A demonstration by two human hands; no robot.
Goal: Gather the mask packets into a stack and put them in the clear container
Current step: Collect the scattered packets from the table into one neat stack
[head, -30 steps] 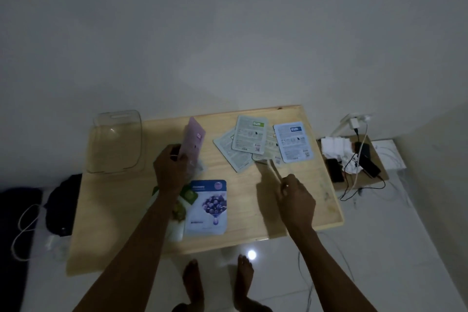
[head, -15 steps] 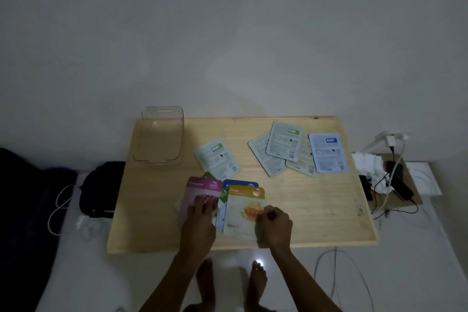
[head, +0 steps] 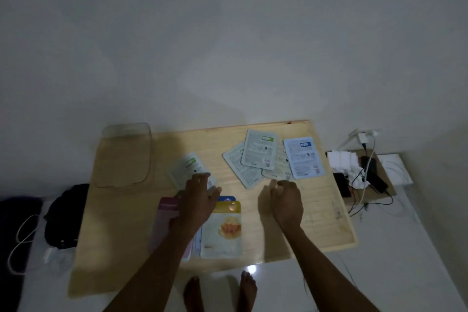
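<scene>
A loose pile of mask packets lies near the table's front edge, with a yellow-topped packet (head: pixel 222 230) uppermost and a pink packet (head: pixel 164 220) to its left. My left hand (head: pixel 200 197) reaches over the pile with fingers apart, its tips on a single green-labelled packet (head: pixel 186 170). My right hand (head: pixel 287 200) hovers with curled fingers just below a fan of pale packets (head: pixel 258 152), beside a blue-labelled packet (head: pixel 304 157). The clear container (head: pixel 125 154) stands empty at the back left of the table (head: pixel 121 223).
Right of the table, a low stand (head: pixel 379 175) holds a phone, chargers, white cloth and cables. A dark bag (head: pixel 63 215) and a white cord lie on the floor at the left. My bare feet show below the front edge.
Both hands left the front pile and moved away from me: the left to the single green-labelled packet, the right to the fan of pale packets. The yellow packet now lies on the pile.
</scene>
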